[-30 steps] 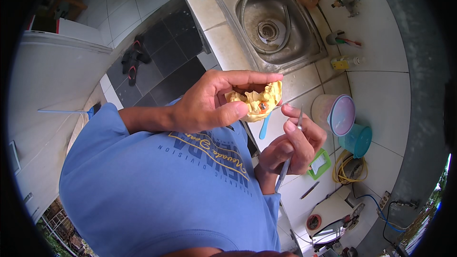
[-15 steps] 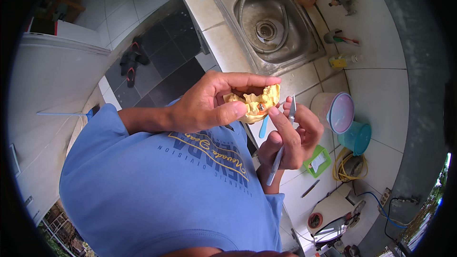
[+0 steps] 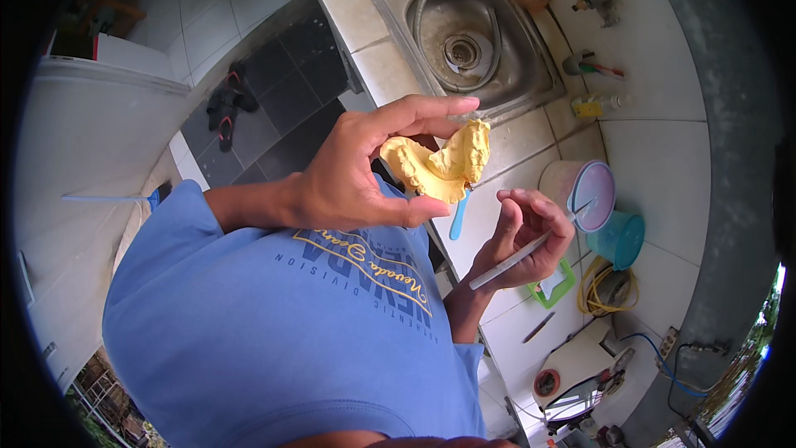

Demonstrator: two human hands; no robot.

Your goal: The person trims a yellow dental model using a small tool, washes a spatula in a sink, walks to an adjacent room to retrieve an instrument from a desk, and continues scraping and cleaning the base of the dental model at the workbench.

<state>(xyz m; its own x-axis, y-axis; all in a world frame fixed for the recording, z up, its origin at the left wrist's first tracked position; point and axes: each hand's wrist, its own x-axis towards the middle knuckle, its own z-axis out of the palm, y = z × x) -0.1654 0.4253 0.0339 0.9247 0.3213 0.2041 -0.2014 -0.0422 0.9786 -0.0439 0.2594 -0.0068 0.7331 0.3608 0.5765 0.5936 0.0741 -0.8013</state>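
My left hand (image 3: 352,174) grips a yellow plaster dental model (image 3: 439,170), with the thumb along its lower edge and the fingers behind and above. The model's smooth curved faces show; its teeth and the small metal spot are turned out of sight. To the right, apart from the model, my right hand (image 3: 539,236) is closed around a slim silver craft knife (image 3: 510,264). The knife's handle slants down to the left, and its blade end sticks out past the fingers at upper right. A blue-handled tool (image 3: 459,214) lies on the counter below the model.
A steel sink (image 3: 526,75) with a hose in it is set in the tiled counter beyond my hands. Along the wall stand a lidded tub (image 3: 593,197), a teal container (image 3: 620,241) and a coiled yellow cable (image 3: 590,294). A green tray (image 3: 564,289) and a dark thin tool (image 3: 540,327) lie nearer.
The dental model has been turned in my left hand, so its teeth no longer show. My right hand has drawn away to the right, and the knife now lies at a flatter slant.
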